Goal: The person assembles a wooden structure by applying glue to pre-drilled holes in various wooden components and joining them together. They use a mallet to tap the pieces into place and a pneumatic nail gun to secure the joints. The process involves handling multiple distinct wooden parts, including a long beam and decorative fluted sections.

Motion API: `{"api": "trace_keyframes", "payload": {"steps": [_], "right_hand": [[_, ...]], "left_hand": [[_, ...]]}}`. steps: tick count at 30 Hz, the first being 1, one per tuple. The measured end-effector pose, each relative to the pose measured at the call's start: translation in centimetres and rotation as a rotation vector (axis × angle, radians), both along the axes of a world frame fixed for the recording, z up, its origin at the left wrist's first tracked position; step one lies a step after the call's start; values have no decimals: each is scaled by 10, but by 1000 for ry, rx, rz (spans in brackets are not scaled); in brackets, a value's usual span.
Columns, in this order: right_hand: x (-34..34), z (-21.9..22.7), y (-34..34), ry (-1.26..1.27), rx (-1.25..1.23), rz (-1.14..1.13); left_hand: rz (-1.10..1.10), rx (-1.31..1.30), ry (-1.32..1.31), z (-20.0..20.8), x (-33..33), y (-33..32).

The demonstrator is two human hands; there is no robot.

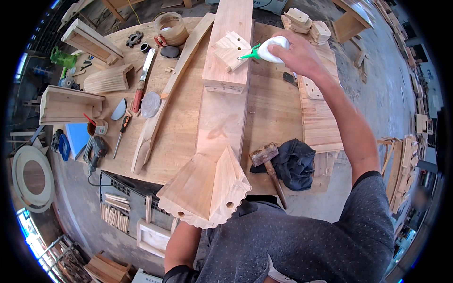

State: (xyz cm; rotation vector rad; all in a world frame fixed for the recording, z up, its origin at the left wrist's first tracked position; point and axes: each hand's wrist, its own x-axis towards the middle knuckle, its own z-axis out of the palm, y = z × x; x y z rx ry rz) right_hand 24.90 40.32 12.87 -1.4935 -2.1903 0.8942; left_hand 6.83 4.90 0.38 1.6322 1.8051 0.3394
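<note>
My right hand (299, 53) is wrapped round a white squeeze bottle (274, 50), tipped sideways. Its green nozzle points left, the tip at a hole in a small pale wooden block (229, 46). That block has further holes and lies on a thick wooden beam (227, 80). Close to my body, a V-shaped wooden piece (204, 186) with a scalloped edge and two holes leans near the table's front edge. My left forearm (183, 243) goes up behind this piece, which hides my left hand and its fingers.
A hammer (269, 167) lies against a dark cloth (295, 165) at the near right. To the left are a long shaped wooden leg (172, 87), a red-handled scraper (141, 85), a screwdriver (123, 127) and a power drill (98, 152). Wooden panels (321, 122) lie at right.
</note>
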Motion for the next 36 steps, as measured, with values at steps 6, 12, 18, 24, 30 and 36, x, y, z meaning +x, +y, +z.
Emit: {"api": "trace_keyframes", "payload": {"steps": [6, 12, 18, 24, 30, 36], "right_hand": [[-9, 8, -7, -64, 122, 44], [8, -39, -12, 167, 35, -76], [35, -81, -36, 988, -405, -209], [77, -79, -74, 1070, -470, -146], [94, 42, -113, 760, -233, 160], [75, 122, -178, 431, 3, 324]], "left_hand": [[0, 0, -9, 1, 0, 0], [12, -2, -15, 2, 0, -2], [7, -14, -40, 1, 3, 0], [105, -31, -188, -10, 1, -13], [406, -101, -772, -52, -4, -28], [278, -265, -382, -46, -36, -43]]}}
